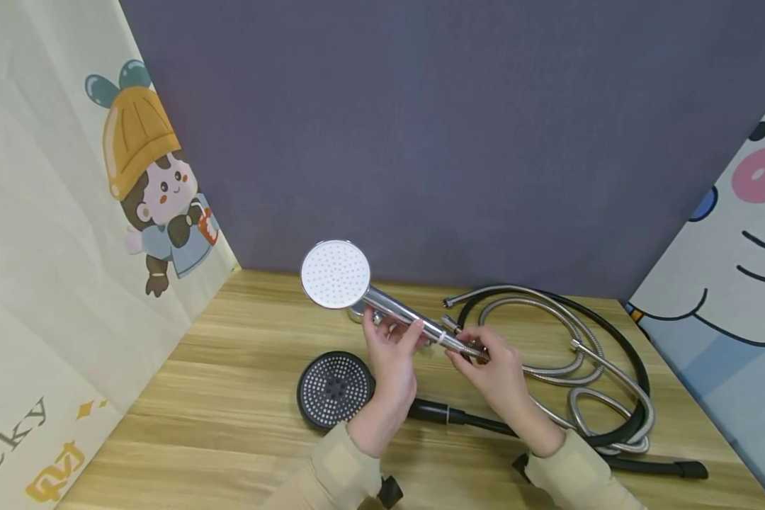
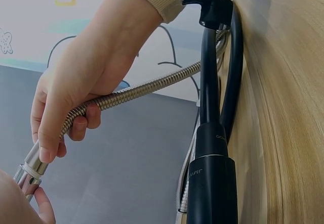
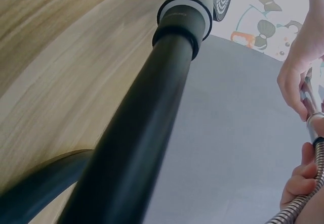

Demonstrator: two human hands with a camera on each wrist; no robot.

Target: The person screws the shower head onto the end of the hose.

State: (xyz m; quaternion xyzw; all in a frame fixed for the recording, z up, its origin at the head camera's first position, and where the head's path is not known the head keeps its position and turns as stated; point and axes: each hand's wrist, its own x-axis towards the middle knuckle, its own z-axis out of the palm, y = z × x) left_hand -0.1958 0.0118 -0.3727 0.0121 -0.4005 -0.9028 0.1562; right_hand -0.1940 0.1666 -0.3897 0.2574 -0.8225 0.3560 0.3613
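Note:
My left hand (image 1: 392,361) holds the chrome handle of a shower head (image 1: 336,275) whose white round face is turned toward me. The shower head is raised over the table, tilted with its face up to the left. At the lower end of the handle, my right hand (image 1: 500,372) pinches the metal fitting of a ribbed silver hose (image 2: 152,86). In the left wrist view this fitting meets the handle end, and the hose runs back under the curled fingers (image 2: 92,117) of the right hand. Part of the handle is hidden by the left hand.
A black shower head (image 1: 333,391) with a black hose (image 1: 484,423) lies on the wooden table (image 1: 210,397) below my hands. Coiled silver hoses (image 1: 586,333) lie at the right. A chrome piece (image 1: 356,312) sits behind the left hand. A grey panel (image 1: 421,142) stands behind the table.

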